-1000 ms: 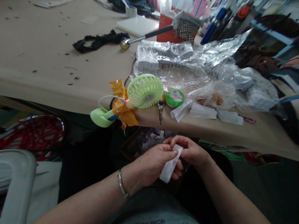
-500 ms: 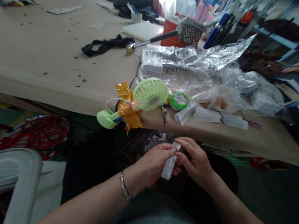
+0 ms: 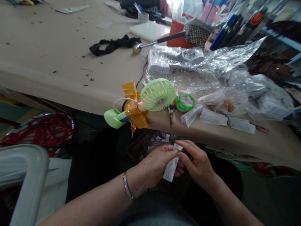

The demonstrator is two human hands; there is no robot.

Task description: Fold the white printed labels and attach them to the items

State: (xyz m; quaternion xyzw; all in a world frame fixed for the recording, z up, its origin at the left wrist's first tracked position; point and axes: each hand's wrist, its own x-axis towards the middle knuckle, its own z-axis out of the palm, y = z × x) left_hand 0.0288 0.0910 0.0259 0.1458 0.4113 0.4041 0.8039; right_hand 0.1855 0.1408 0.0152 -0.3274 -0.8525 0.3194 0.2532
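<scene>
Over my lap, below the table edge, both hands meet on a small white printed strip. My left hand, with a metal bracelet on its wrist, pinches the strip's upper end between thumb and fingers. My right hand is closed against the strip's right side, fingertips at its top. The strip hangs down between the two hands. Just beyond my hands a dark box with paper scraps sits under the table edge.
On the beige table stand a green mini fan taped with orange tape, a green tape roll, white label stacks, crinkled plastic bags, black fabric and a red box. A grey chair edge is at lower left.
My right hand's fingers have shifted from behind the strip to its upper right edge, and the strip now hangs more upright. The view has drifted slightly.
</scene>
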